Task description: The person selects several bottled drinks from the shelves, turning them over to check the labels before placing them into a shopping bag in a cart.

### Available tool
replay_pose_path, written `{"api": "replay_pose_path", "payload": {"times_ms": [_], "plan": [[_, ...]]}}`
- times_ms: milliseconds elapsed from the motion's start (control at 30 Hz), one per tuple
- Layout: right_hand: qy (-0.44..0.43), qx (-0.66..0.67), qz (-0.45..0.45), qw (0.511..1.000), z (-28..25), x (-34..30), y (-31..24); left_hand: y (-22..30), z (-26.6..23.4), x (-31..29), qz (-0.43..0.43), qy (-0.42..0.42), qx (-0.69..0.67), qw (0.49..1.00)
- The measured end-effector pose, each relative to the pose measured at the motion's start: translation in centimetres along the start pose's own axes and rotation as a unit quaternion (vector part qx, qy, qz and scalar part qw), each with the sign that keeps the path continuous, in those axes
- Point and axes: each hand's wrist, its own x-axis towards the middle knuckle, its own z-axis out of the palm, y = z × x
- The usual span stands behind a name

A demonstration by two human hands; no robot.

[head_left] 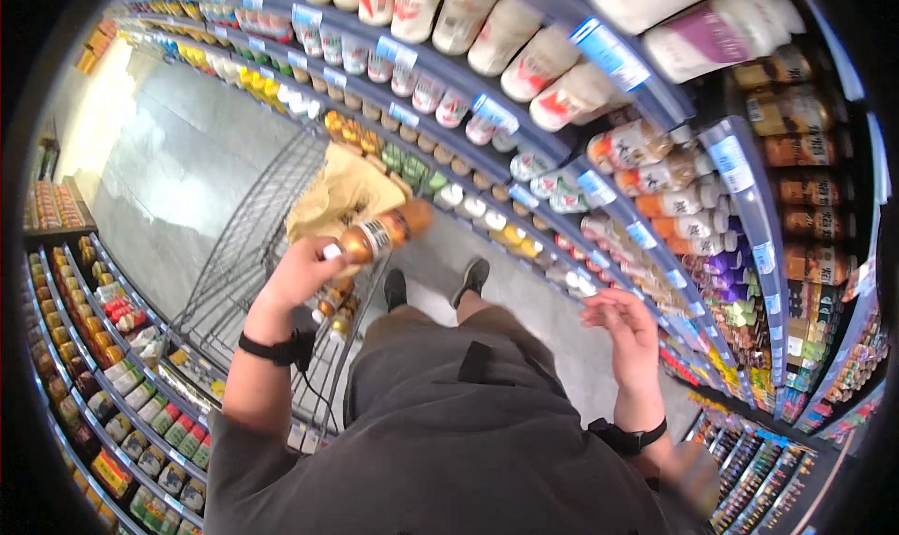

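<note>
My left hand is closed around the neck end of a drink bottle with a white cap and orange-brown contents. The bottle lies tilted in the air over a wire shopping cart, its base pointing up and to the right. Inside the cart is a crumpled brown paper bag, partly behind the bottle. Several more bottles lie in the cart below my left hand. To the right, my right hand is raised with nothing in it, fingers loosely bent and apart, close to the shelves.
Long shelves with white bottles, small cups and price tags curve along the far and right sides. Brown drink bottles fill the shelf at far right. Another stocked shelf stands at left. Grey floor shows beyond the cart.
</note>
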Motion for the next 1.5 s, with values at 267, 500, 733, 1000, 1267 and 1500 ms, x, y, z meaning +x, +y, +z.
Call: {"api": "replay_pose_path", "payload": {"times_ms": [267,500,733,1000,1267,1500], "plan": [[-0.239,0.248,0.016,0.939,-5.5,2.1,-1.5,19.5,6.1,-5.5,0.191,-0.186,-0.258,0.929],[-0.232,0.296,0.041,0.926,-14.1,1.5,-2.1,33.0,14.9,-5.6,0.353,-0.192,-0.018,0.915],[-0.115,0.354,-0.148,0.916,-20.0,1.8,-4.5,42.1,25.5,-5.7,0.355,-0.151,-0.347,0.855],[-0.011,0.071,-0.304,0.95,-25.2,1.2,-7.1,46.0,28.8,-3.6,0.402,-0.207,-0.211,0.867],[-0.052,0.144,-0.355,0.922,-29.1,0.3,-6.7,48.4,28.2,-2.0,0.601,-0.163,-0.162,0.765],[-0.136,0.253,-0.362,0.887,-31.1,0.2,-5.1,49.8,29.2,-1.5,0.665,0.019,-0.036,0.746]]}}
